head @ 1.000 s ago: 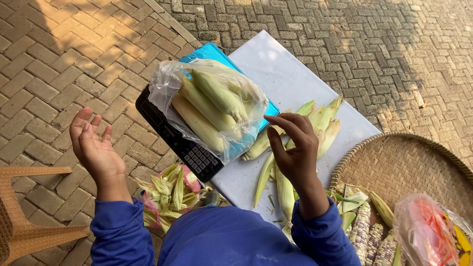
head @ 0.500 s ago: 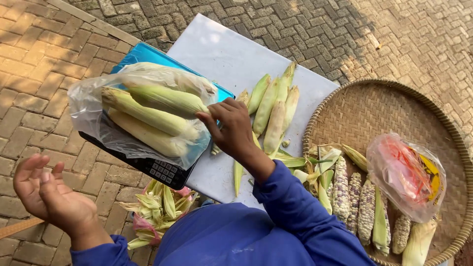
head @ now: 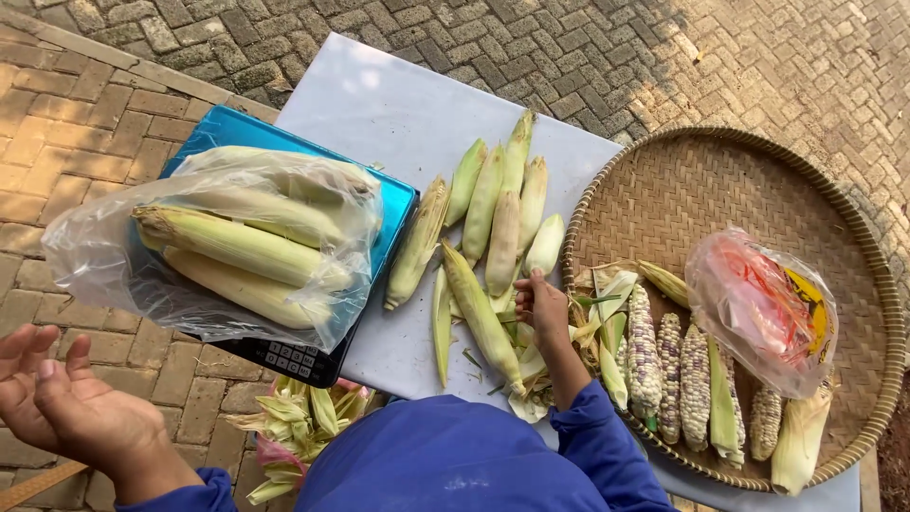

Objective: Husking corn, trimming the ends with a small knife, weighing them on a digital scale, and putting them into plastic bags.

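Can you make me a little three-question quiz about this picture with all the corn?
1. True or false: the clear bag of corn sits on the blue scale.
2. Where is the right hand? A) inside the woven tray B) on the white table, among the loose husked cobs C) on the bag
3. What does the left hand hold?

Key: 1 true. 2 B. 3 nothing; it is open, palm up, over the brick paving.

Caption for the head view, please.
Right hand reaches among unhusked corn cobs beside a bagged-corn scale; left hand hangs open, empty.
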